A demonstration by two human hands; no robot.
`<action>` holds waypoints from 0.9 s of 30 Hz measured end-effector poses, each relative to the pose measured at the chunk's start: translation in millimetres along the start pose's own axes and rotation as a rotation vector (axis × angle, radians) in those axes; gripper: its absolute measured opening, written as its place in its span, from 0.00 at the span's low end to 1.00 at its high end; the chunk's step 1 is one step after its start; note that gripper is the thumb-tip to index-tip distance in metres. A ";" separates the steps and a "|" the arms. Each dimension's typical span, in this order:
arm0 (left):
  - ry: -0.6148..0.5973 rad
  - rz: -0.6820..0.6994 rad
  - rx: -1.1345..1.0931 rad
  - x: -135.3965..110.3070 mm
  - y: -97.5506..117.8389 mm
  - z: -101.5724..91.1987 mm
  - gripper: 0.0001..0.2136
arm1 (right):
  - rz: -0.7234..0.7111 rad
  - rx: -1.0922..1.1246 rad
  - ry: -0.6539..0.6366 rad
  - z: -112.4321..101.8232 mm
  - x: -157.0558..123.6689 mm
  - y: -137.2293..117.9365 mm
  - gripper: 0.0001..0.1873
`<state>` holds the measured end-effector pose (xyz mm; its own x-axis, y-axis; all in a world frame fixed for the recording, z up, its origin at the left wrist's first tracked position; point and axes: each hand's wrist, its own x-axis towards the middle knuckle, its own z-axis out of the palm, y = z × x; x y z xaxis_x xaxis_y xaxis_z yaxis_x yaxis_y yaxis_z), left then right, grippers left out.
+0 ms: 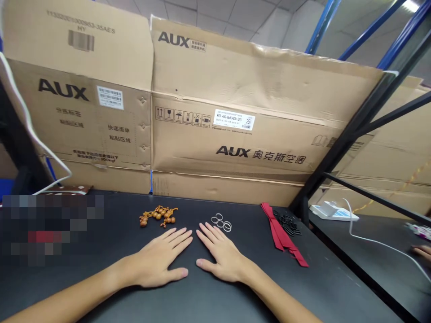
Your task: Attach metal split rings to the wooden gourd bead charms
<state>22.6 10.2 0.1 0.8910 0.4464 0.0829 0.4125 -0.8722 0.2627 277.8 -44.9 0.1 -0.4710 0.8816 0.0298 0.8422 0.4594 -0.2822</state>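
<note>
My left hand (160, 258) lies flat, palm down, on the black table (101, 287), fingers stretched toward the far side. My right hand (220, 253) lies flat beside it in the same way, and the fingertips of the two hands nearly meet. Neither hand holds anything. Just beyond my left hand is a small pile of brown wooden gourd-shaped beads (158, 215). A few silver metal rings (221, 222) lie just past the fingertips of my right hand. Further right are red ribbon strips (281, 233) and a heap of small black clips (289, 223).
Tall AUX cardboard boxes (235, 130) stand as a wall along the table's far edge. A black and blue rack frame (350, 130) rises at the right. On the neighbouring table sit a white power strip (332, 211) with cable, and another person's fingers (422, 252) at the right edge.
</note>
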 end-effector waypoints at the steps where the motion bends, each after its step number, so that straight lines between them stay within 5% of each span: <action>1: 0.008 0.004 -0.009 -0.1 0.7 -0.5 0.33 | 0.001 0.002 0.002 0.2 0.1 0.2 0.42; 27: -0.022 0.019 -0.006 7.3 3.9 -4.5 0.34 | -0.024 0.021 0.014 -2.6 3.6 0.1 0.41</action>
<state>29.8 11.0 6.1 0.9027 0.4250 0.0672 0.3941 -0.8793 0.2673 276.8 -41.4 2.7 -0.4874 0.8717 0.0499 0.8247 0.4784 -0.3017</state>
